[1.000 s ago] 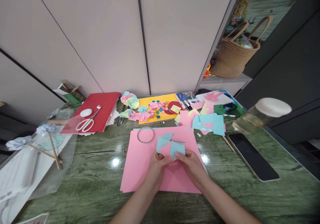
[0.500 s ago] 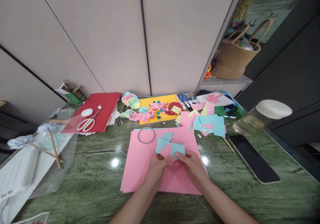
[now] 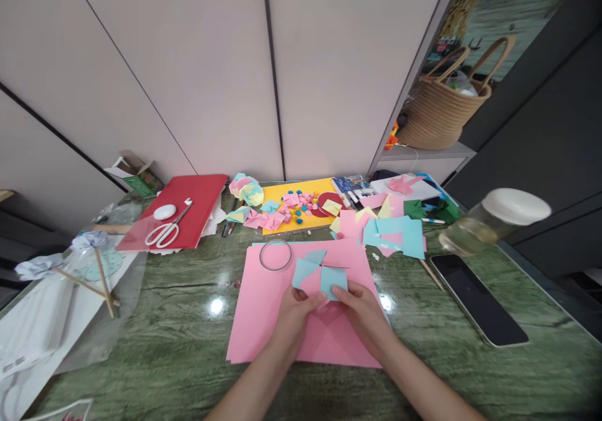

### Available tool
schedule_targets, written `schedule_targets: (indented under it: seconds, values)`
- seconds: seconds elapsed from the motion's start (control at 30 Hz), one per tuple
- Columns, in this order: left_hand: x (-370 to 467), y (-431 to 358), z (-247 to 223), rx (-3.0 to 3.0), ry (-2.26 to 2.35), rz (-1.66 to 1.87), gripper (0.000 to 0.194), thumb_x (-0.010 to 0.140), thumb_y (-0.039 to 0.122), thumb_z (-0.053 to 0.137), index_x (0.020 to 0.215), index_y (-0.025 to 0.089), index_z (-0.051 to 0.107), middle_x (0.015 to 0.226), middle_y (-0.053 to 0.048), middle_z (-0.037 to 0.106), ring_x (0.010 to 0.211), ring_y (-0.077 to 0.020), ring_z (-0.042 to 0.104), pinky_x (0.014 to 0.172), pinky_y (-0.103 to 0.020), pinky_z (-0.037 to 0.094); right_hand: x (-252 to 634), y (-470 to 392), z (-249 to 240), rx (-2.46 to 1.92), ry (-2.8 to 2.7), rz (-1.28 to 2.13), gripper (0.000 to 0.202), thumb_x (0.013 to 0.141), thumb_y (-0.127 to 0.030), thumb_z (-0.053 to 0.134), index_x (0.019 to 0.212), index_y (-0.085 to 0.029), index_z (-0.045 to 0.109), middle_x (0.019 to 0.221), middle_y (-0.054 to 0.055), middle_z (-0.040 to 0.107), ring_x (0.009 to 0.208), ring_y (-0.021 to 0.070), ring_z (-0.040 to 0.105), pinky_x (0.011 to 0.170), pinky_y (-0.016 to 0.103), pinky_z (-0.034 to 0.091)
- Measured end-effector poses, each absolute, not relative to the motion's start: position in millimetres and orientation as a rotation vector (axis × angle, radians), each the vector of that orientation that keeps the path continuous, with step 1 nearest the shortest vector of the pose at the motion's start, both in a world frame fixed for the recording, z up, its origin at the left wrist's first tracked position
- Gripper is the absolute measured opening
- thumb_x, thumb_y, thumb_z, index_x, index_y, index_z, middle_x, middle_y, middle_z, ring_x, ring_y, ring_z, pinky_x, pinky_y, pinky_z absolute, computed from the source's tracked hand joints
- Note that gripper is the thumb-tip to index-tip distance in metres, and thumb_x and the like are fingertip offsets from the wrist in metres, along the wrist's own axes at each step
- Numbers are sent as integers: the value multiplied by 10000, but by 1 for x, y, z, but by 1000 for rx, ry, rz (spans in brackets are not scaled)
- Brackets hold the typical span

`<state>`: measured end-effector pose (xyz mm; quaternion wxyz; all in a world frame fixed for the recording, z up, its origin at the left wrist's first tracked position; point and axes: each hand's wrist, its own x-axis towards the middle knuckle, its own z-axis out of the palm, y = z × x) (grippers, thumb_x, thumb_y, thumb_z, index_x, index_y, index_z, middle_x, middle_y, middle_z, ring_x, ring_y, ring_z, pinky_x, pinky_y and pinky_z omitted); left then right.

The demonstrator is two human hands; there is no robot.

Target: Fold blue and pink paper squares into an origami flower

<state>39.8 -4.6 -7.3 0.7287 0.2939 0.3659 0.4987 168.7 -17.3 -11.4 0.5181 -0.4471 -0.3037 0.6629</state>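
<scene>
Both hands hold a blue and pink folded paper pinwheel (image 3: 333,282) by its near edge, above a stack of pink paper (image 3: 256,320). My left hand (image 3: 294,320) pinches its lower left part, thumb on top and fingers underneath. On the right side, my right hand (image 3: 364,311) grips the blue flap with its thumb over the face. The fingers beneath the paper are mostly hidden. A thin grey ring (image 3: 260,256) lies on the top left of the pink stack, apart from both hands.
White-handled scissors (image 3: 162,235) and a white round object (image 3: 164,211) lie on a red folder (image 3: 207,201). Blue paper scraps (image 3: 411,233) and a yellow sheet (image 3: 273,193) with small coloured balls line the back. A phone (image 3: 484,302) and a lidded jar (image 3: 489,220) stand right.
My right thumb has shifted slightly to the right on the blue flap. The pinwheel stays in both hands at nearly the same place.
</scene>
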Motion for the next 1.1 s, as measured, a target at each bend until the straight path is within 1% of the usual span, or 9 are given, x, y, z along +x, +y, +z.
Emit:
schedule_targets:
  seconds: [0.13,0.3,0.4,0.53,0.63,0.73,0.8,0.97,1.1]
  values:
    - [41,-4,-9,616,838,1108,390,552,199,738,903,92,606,873,-116,671,820,-242,619,763,-360,452,168,-16,-16,-1081,-738,1555,283,648,-349,688,856,-157,689,852,73,692,809,204,595,779,326,419]
    - [42,-4,-4,636,832,1092,459,583,226,718,1004,129,563,888,-94,662,825,-211,614,764,-338,450,167,-15,-20,-1048,-671,1516,286,657,-332,685,894,-172,676,882,67,684,841,197,586,813,333,409]
    - [37,-2,-1,768,902,1029,349,624,242,682,935,134,566,816,-62,652,774,-170,603,718,-282,441,171,-13,-18,-1051,-607,1494,284,667,-333,675,905,-179,667,868,52,679,802,181,583,771,312,425]
    - [17,8,-2,1143,1121,790,190,695,277,588,846,165,557,687,-4,599,560,-117,544,521,-229,394,179,-9,-17,-1054,-506,1478,263,683,-317,665,914,-192,651,889,38,658,779,145,562,712,260,437]
    - [-1,19,-2,1595,1430,809,86,735,221,502,781,182,565,712,-10,599,636,-138,541,602,-260,409,185,-6,-20,-1080,-484,1467,255,689,-312,661,916,-198,632,893,21,630,716,106,539,659,222,439]
    - [-16,28,-3,2010,1753,817,150,738,186,478,854,194,572,856,-43,616,844,-201,543,751,-330,393,189,-4,-21,-1163,-569,1512,245,707,-358,635,887,-196,599,758,-11,596,589,75,504,561,201,424]
    - [-22,33,-6,2198,1906,719,199,736,181,484,911,198,577,959,-68,600,943,-238,510,787,-365,367,190,-3,-21,-1248,-708,1578,258,725,-424,589,809,-182,561,640,-25,564,520,81,498,488,202,406]
    - [-25,37,-18,2351,1968,499,167,776,176,452,861,197,594,910,-75,593,929,-234,505,777,-362,356,195,-3,-16,-1533,-1099,1652,352,762,-543,442,690,-199,423,463,-51,503,381,125,507,374,224,368]
    - [-23,37,-18,2335,1950,579,133,780,162,436,814,170,564,835,-81,593,861,-239,514,780,-382,343,203,-4,-12,-1728,-1571,1201,358,825,-489,359,620,-202,419,443,-44,483,405,122,515,431,228,340]
